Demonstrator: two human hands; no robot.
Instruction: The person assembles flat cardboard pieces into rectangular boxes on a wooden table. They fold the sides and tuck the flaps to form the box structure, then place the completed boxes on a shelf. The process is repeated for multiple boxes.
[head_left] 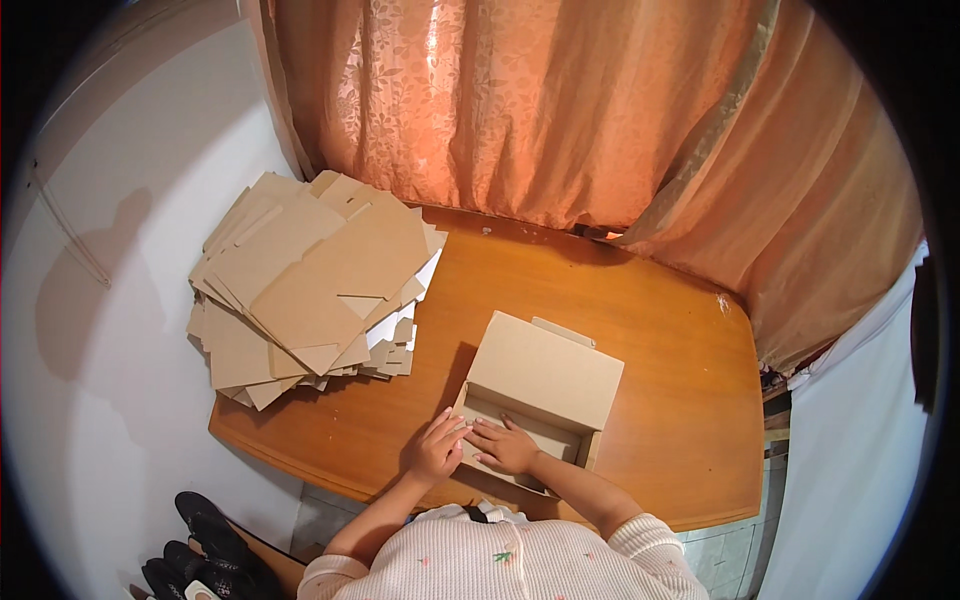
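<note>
A brown cardboard box lies near the table's front edge, its lid raised and tilted back toward the far side. My left hand rests at the box's left wall, fingers stretched toward the corner. Inside the box, close to that same left side, my right hand reaches in with its fingers spread. Neither hand appears to grip anything. My right hand and forearm hide part of the box's floor and front wall.
A tall, uneven stack of flat cardboard blanks stands at the table's left. Orange curtains hang along the back of the wooden table. A white wall borders the left; black shoes sit at the lower left.
</note>
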